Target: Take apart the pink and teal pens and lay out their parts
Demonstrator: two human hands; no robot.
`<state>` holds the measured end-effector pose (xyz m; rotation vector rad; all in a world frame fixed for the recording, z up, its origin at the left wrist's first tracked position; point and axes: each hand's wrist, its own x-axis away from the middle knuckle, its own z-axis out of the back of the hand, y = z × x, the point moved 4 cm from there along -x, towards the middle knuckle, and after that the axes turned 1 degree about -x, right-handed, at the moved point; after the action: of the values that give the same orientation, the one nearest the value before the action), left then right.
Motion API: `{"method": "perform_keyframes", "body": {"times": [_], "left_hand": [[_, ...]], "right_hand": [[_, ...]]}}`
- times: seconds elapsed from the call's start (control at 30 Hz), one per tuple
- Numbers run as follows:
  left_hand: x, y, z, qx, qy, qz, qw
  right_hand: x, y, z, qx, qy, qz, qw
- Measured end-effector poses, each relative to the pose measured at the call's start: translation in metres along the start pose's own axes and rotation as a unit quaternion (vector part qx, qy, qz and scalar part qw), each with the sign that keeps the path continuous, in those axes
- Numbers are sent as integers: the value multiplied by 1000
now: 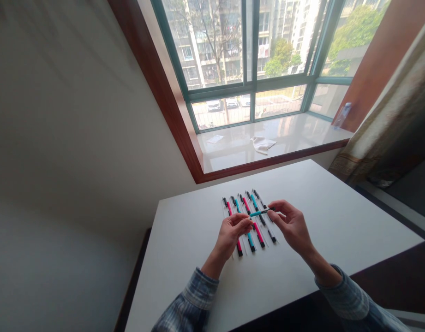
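A teal and black pen [255, 214] is held level above the table between my two hands. My left hand [233, 230] pinches its teal end between thumb and fingers. At the black end, my right hand [289, 221] closes with thumb and fingertips. Beneath and around them lie pen parts in rows: pink barrels with black grips [258, 235], teal barrels [250, 241], several small black pieces [256, 194] and thin clear refills [265, 238]. My left hand covers some of these parts.
The white table [184, 240] stands against a wall and a window ledge. On the ledge are a crumpled white cloth or bag [262, 145], a flat paper [215, 139] and a clear bottle [342, 116]. A curtain [374, 110] hangs at the right.
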<state>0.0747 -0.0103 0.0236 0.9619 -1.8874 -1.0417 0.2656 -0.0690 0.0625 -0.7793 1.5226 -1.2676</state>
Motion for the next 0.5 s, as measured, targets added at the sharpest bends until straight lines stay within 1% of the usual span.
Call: {"method": "perform_keyframes", "body": {"times": [0.07,0.13,0.2,0.23,0.3,0.37,0.43,0.5], "left_hand": [[-1,0,2,2,9,-5,1000],[-1,0,3,3,16,-10,1000],[-2,0,4,1,18,-13,1000],[-2,0,5,-1,17,-14,1000],[-3,-1,5,-5,13,-16,1000],[-4,-2,4,-9,8,-20,1000],[-4,-3,4,-13,7,-27,1000],[-5,-4,3,-18,7,-32,999]], "right_hand": [[0,2,13,31,34,10,999],[2,8,30,89,70,20,993],[7,19,51,169,102,25,980],[11,27,60,212,108,23,971],[20,43,73,286,86,24,954],[31,56,79,344,44,31,937],[40,65,80,376,-2,40,926],[46,68,77,388,-46,52,919]]}}
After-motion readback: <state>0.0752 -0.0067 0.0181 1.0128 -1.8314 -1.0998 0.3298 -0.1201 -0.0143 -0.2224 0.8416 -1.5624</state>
